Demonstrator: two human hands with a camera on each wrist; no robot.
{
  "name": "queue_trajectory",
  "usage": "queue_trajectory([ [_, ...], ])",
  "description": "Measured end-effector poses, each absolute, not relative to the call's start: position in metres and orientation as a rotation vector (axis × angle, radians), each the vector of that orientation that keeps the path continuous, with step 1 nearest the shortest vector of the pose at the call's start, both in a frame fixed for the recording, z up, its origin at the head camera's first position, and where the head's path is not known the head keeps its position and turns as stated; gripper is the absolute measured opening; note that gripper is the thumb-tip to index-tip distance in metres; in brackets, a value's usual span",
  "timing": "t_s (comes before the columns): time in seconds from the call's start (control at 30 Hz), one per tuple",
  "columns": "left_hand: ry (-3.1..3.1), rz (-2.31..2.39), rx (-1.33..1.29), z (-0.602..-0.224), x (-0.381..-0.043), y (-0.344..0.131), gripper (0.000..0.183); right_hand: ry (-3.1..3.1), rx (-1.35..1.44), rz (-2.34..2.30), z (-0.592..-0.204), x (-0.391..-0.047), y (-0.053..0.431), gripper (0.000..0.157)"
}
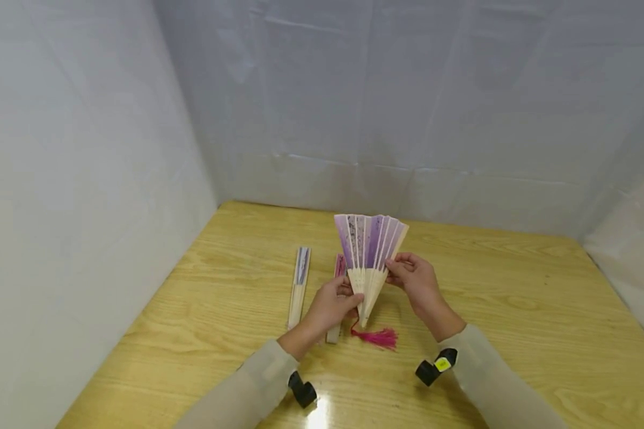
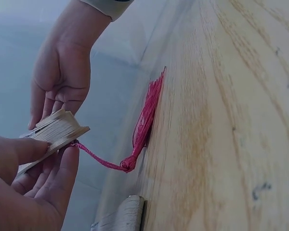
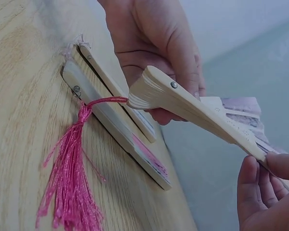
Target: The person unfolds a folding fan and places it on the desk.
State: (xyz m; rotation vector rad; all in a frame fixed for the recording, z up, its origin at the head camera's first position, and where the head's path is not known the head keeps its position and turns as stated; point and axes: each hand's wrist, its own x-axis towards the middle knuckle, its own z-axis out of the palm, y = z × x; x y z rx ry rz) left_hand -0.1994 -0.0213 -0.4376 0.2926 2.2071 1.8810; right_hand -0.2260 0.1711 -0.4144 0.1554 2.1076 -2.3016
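A purple folding fan (image 1: 374, 241) with pale wooden ribs is held up, partly spread, above the table. My left hand (image 1: 333, 304) grips it low on the ribs, thumb on the near face and fingers behind. My right hand (image 1: 415, 283) pinches the outer rib on the right side, seen also in the right wrist view at the fan's guard (image 3: 250, 147). From the fan's pivot end hangs a pink tassel (image 3: 72, 178) on a cord, its strands drooping toward the wood.
Two closed folding fans lie on the wooden table (image 1: 193, 333): one with a bluish-grey leaf (image 1: 299, 286) at left, one with a pink leaf (image 1: 340, 266) partly behind my left hand. Pale sheeting (image 1: 381, 107) walls the table's back and sides.
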Motion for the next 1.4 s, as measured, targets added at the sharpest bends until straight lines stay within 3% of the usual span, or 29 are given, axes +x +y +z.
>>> queue_trajectory([
  [0.63,2.038,1.995,0.312,-0.441,-0.202,-0.023,0.021,2.047,0.172,-2.389,-0.412,-0.224,0.172,0.019],
  [0.73,2.032,2.008,0.312,-0.441,-0.202,-0.024,0.02,2.047,0.169,-2.401,-0.413,-0.224,0.172,0.031],
  [0.87,2.015,2.03,0.296,-0.44,-0.202,-0.025,0.018,2.096,0.161,-2.411,-0.414,-0.225,0.172,0.066],
  [0.97,1.991,2.068,0.266,-0.439,-0.202,-0.026,0.02,2.173,0.129,-2.392,-0.414,-0.225,0.173,0.08],
  [1.07,1.977,2.105,0.232,-0.439,-0.203,-0.027,0.021,2.25,0.077,-2.357,-0.414,-0.225,0.175,0.075],
  [1.27,2.006,2.151,0.171,-0.441,-0.206,-0.028,0.023,2.369,0.018,-2.239,-0.414,-0.225,0.178,0.038],
  [1.4,2.06,2.156,0.136,-0.442,-0.208,-0.028,0.024,2.452,-0.014,-2.136,-0.417,-0.226,0.183,0.035],
])
